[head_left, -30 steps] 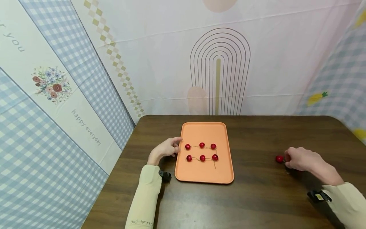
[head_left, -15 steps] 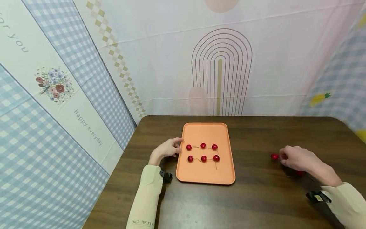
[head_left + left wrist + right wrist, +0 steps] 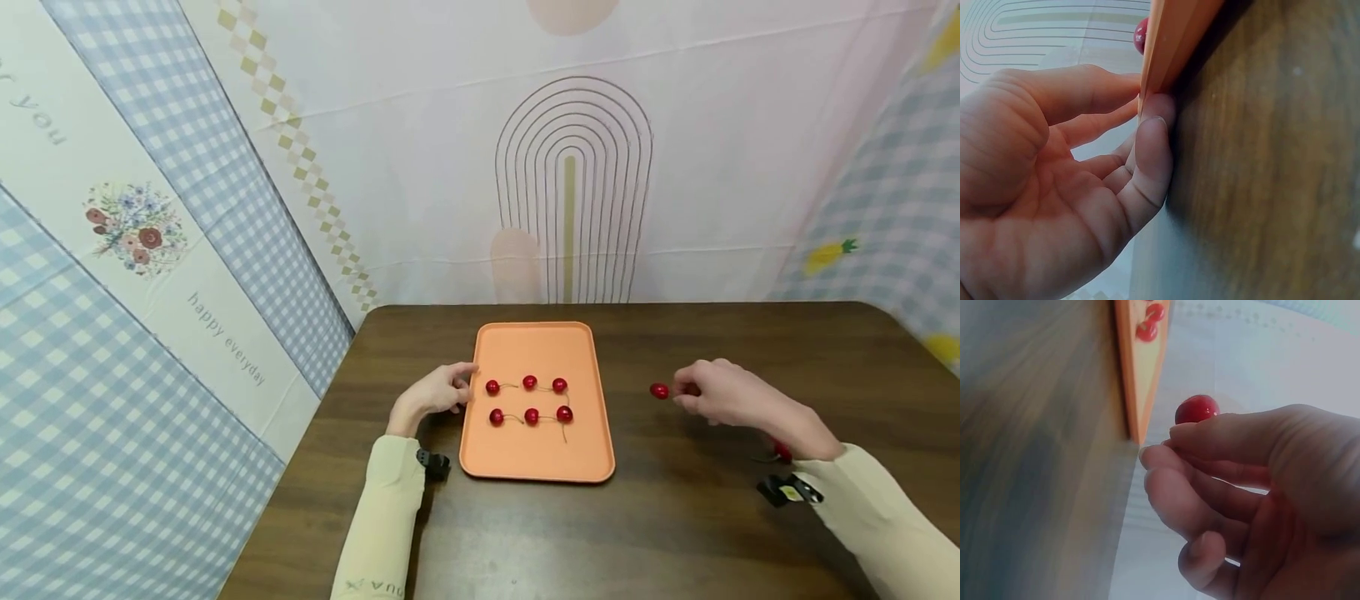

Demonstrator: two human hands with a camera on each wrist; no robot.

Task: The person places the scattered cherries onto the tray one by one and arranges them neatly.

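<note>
The orange tray point(image 3: 536, 467) lies on the table, with several red cherries on it in two rows of three; among them is a near-right cherry point(image 3: 564, 414). At its left edge my left hand point(image 3: 438, 390) pinches the rim, with fingers on both sides of it in the left wrist view. To the right of the tray, my right hand point(image 3: 731, 393) holds a cherry point(image 3: 1197, 409) above the table between thumb and fingertips. The fruit sticks out beyond the fingertips; the fingers hide its stem. Another cherry point(image 3: 782, 451) lies on the table behind the right wrist, partly covered by it.
The dark wooden table point(image 3: 570, 542) reaches back to a patterned cloth point(image 3: 720, 167). A checked cloth point(image 3: 150, 400) hangs along the left side. Each wrist wears a black camera, such as the right wrist camera point(image 3: 789, 490).
My right hand has carried the cherry left towards the tray, uncovering another cherry on the table behind it. The left hand stays at the tray's edge.
</note>
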